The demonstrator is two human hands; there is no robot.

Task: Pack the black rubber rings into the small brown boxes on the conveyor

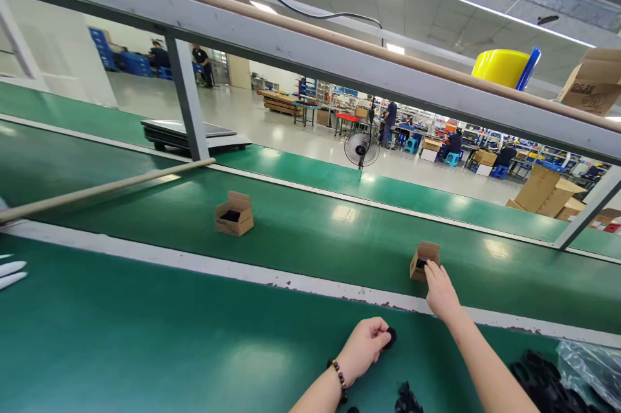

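My right hand reaches onto the green conveyor belt and touches a small open cardboard box, its fingers closed at the box's near side. A dark item lies inside that box. Over the near green worktable, my left hand, with a bead bracelet on its wrist, pinches a small round black part. A second open cardboard box with a dark item inside rides on the belt further left, far from both hands.
A pile of black parts and a clear plastic bag lie at the right near edge. A wooden rod crosses the belt at left. A metal frame rail spans overhead with a yellow tape roll. People work far behind.
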